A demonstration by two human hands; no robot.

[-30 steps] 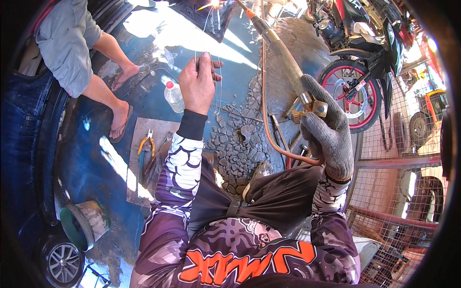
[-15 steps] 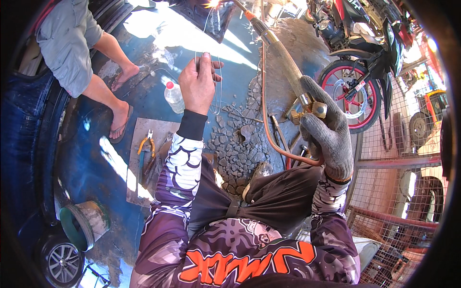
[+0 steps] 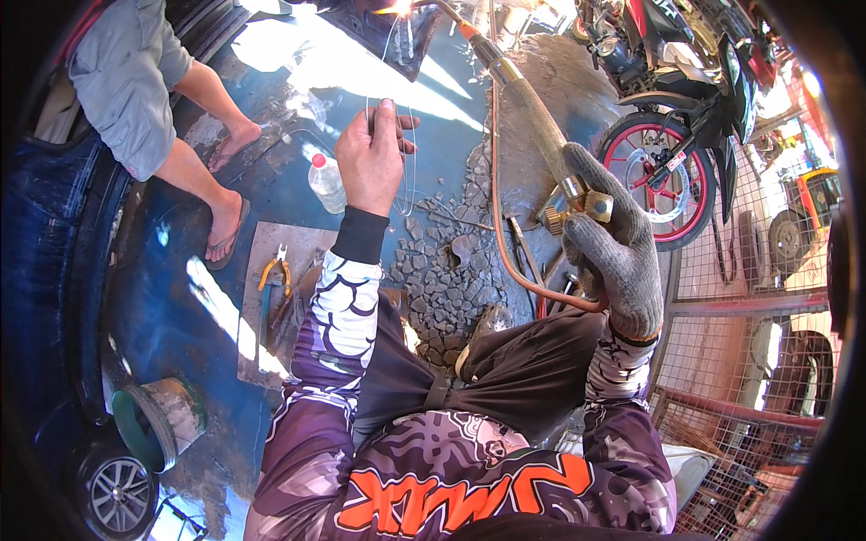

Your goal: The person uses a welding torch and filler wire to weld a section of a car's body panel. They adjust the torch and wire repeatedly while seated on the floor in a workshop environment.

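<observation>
The likely heavy torch (image 3: pixel 539 117) was gripped at its rear by the right hand (image 3: pixel 624 248), springy-looking wire (image 3: pixel 413 171) pinched by the left hand (image 3: pixel 373 162).

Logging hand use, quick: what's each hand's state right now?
Left hand: closed, holding a thin wire.
Right hand: gloved, closed, holding a lit torch.

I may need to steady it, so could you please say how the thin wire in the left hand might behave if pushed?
The thin wire probably bends easily, since it loops back beside the left hand. It is likely springy rather than limp, as its upper length shows a smooth curve beyond the hand. Being slender, it should feel light.
</observation>
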